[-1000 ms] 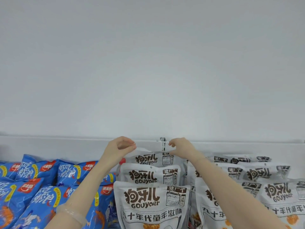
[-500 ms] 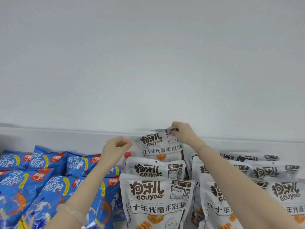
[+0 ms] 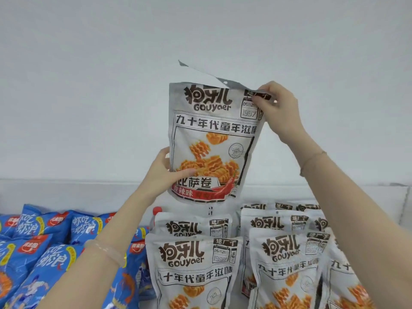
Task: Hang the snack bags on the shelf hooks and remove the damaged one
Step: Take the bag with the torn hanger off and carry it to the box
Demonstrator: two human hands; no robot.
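Observation:
A grey Gouyaer snack bag (image 3: 211,141) with a torn-open top strip is held up in front of the white wall, clear of the hooks. My right hand (image 3: 278,110) pinches its top right corner. My left hand (image 3: 165,172) grips its lower left edge, thumb on the front. The torn strip sticks up and to the left, with the hang hole visible in it. Below, a row of the same grey bags (image 3: 191,262) hangs in the middle, and another row of grey bags (image 3: 287,257) hangs to its right.
Blue shrimp-snack bags (image 3: 53,248) hang in rows at the lower left. A white shelf panel (image 3: 66,192) runs across behind the rows. A red hook tip (image 3: 157,210) shows just above the middle grey row.
The rear grey bag has come off its hook and risen well above the rows. My right hand lifted it by the top corner; my left hand moved over and took its lower edge.

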